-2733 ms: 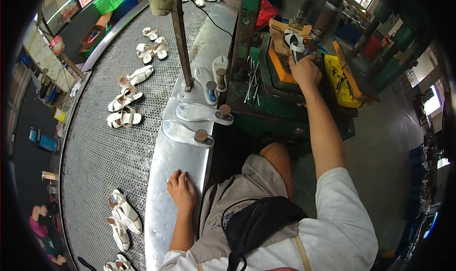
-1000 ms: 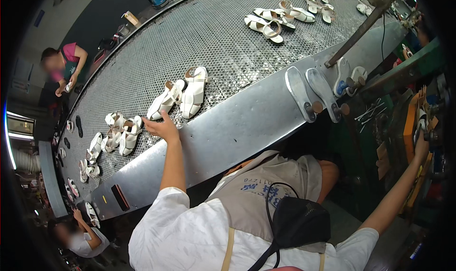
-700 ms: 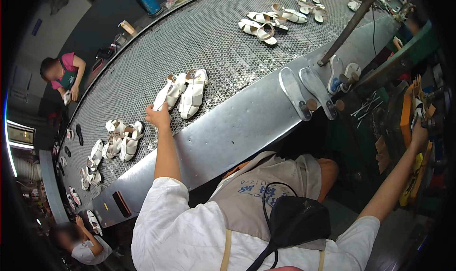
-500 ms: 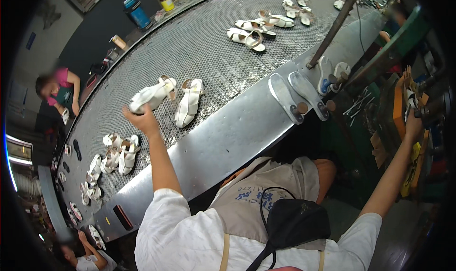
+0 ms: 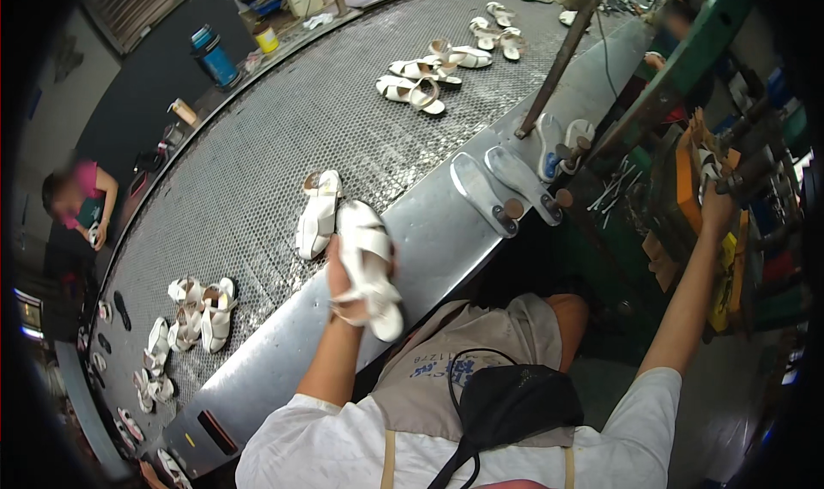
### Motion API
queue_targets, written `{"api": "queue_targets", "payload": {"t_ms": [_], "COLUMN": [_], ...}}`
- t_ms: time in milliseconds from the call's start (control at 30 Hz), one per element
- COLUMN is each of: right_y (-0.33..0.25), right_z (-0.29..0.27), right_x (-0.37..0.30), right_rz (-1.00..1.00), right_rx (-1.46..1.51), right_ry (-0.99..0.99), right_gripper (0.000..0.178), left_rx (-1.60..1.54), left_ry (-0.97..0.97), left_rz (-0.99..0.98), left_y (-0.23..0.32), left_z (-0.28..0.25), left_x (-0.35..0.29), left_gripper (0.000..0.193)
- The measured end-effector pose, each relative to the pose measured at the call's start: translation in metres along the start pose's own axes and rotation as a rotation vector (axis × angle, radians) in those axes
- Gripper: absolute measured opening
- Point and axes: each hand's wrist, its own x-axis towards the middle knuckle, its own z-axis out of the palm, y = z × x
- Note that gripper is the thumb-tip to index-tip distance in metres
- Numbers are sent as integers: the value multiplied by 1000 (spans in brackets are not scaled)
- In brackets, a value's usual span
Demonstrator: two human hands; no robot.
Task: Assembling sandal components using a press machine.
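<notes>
Now holding a sandal [image 5: 371, 244] over the ledge [image 5: 429, 240] in the left hand [image 5: 338, 273].
Grasped from beneath, blurred, just right of a second sandal [image 5: 318, 217] on the mesh [image 5: 257, 146]. Best to support along the length, squeezing lightly to avoid creases, and to keep clear of the second sandal. With the right hand [image 5: 719, 210], resting by a third sandal [image 5: 707, 164] at the machine [image 5: 684, 180], far right; cannot tell whether gripping or merely touching. Wise to hold that side steady.
</notes>
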Motion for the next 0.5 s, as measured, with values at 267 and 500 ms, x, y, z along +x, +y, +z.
{"api": "queue_targets", "payload": {"t_ms": [267,500], "right_y": [29,-36], "right_z": [39,46], "right_x": [-4,-253], "right_rz": [216,202], "right_rx": [342,1438], "right_ry": [43,79], "right_gripper": [57,22], "left_rx": [-31,85], "left_ry": [-72,-111], "left_rz": [-582,-301], "left_y": [-118,-92], "left_z": [-2,-25], "left_x": [-51,12], "left_gripper": [69,55]}}
